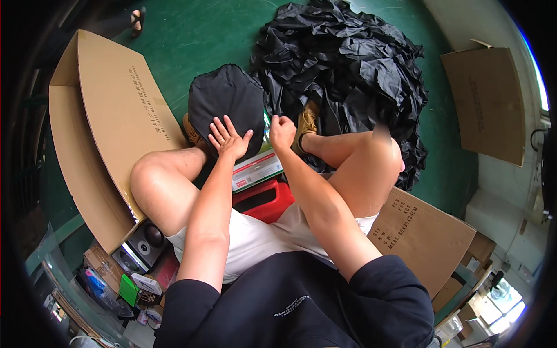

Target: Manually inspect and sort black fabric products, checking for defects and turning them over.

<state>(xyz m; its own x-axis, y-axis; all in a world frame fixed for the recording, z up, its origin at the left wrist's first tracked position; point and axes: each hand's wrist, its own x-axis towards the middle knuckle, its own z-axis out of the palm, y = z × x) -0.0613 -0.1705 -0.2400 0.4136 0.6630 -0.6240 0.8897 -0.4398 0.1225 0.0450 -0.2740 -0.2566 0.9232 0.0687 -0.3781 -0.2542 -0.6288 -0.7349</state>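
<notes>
A rounded piece of black fabric lies spread between my feet, on top of a white, red and green box. My left hand rests flat on the near part of this fabric, fingers spread, with a ring on one finger. Just right of the fabric, my right hand is closed with the fingers curled in, above the box's right side. Whatever it may be gripping is hidden. Below the box, between my thighs, shows a red plastic object with an opening in it.
A large heap of crumpled black fabric covers the green floor ahead and right. An open cardboard box stands at my left, another carton at my right. One more carton leans by the wall. A person's sandalled foot shows far left.
</notes>
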